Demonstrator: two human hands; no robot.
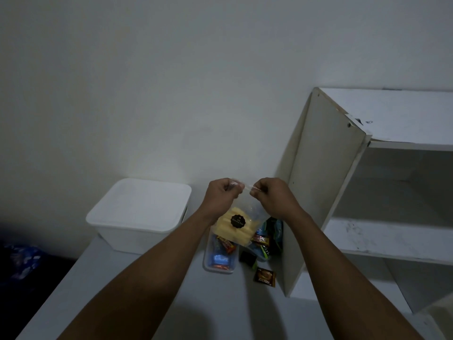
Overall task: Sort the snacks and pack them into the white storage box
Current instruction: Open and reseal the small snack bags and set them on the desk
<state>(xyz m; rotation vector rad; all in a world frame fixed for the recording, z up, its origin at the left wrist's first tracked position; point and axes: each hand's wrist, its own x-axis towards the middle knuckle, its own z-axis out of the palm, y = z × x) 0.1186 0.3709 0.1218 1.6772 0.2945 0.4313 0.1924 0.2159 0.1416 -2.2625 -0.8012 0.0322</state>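
The clear plastic bag of pale yellow sticks [239, 222] (a round black label on its front) hangs in the air between your hands, with its long axis running from 12 o'clock down to about 7 o'clock. Your left hand [221, 196] and right hand [272, 197] each pinch the top edge with curled fingers and thumb, close together, as if working the seal. Neither hand holds anything else.

Straight below the bag, at 6 o'clock, sits a small clear tray [207, 263] with wrapped bars in it. Just beside the tray, toward 4 o'clock, lies a loose pile of blue and green packets [266, 239]. A brown sachet [264, 278] lies a little nearer to you on the grey surface [122, 290].

The relation to mind is this: the white storage box [127, 238] stands at 9 o'clock from the bag, near but apart from it, against the wall. Your left hand is the nearer one. Its white lid [142, 202] looks closed, so I judge the box must be opened before the bag goes in. The white shelf unit [328, 168] at 3 o'clock is out of that path.
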